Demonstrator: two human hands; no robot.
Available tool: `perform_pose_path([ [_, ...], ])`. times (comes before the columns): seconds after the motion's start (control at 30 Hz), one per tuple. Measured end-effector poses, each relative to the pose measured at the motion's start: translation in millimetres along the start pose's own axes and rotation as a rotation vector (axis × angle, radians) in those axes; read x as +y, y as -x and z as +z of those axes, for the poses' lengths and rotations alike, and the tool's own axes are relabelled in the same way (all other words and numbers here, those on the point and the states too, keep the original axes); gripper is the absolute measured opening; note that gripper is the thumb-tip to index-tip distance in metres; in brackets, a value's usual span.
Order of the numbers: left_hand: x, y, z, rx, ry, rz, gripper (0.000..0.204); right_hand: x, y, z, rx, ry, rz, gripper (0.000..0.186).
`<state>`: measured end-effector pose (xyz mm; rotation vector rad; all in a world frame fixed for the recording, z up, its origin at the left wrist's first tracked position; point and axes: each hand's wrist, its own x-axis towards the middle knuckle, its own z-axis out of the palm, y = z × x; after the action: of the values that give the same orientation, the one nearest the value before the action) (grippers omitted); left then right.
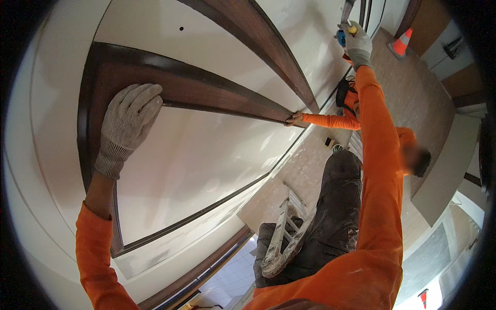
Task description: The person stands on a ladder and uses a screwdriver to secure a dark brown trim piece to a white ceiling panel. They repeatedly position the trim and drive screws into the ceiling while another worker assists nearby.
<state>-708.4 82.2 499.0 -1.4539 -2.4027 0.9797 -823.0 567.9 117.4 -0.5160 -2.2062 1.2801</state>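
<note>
My left hand (129, 121), in a grey knit glove, lies against the corner of a dark brown wooden frame (206, 95) on the white wall, fingers stretched out along the wood. My right hand (357, 47), gloved alike, is raised at the upper right. Its fingers are closed round a tool with blue and yellow parts (341, 37); its exact kind is unclear. A co-worker's bare hand (295, 119) touches the far end of the same frame piece, an orange sleeve (330, 121) behind it.
A second dark wooden trim (258, 36) curves along the wall. Below me a white-stained ladder (279, 237) stands by my dark-trousered leg (338, 191). The co-worker (408, 144) is low at the right. An orange-and-white cone (401, 44) stands on the floor, near a large pale board (447, 170).
</note>
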Motion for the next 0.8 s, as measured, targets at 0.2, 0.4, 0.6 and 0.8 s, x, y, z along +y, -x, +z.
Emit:
perform_pose_path([
  [0.2, -0.4, 0.6, -2.0, 0.008, -0.031, -0.010, 0.025, -33.0, 11.9, -26.7, 0.024, -0.742, 0.087, 0.032],
  [0.4, -1.1, 3.3, 2.4, -0.036, 0.020, -0.051, 0.029, -49.5, 49.5, -64.6, -0.148, -0.378, 0.118, 0.027],
  [0.6, -5.6, 1.5, 0.7, 0.001, -0.012, 0.001, 0.032, -101.2, 83.2, -85.9, -0.430, -0.382, -0.163, 0.027],
  [0.8, -7.5, 5.0, 0.7, 0.030, 0.023, 0.017, 0.032, -190.0, 17.2, -114.4, -0.372, 0.189, -0.789, 0.027],
])
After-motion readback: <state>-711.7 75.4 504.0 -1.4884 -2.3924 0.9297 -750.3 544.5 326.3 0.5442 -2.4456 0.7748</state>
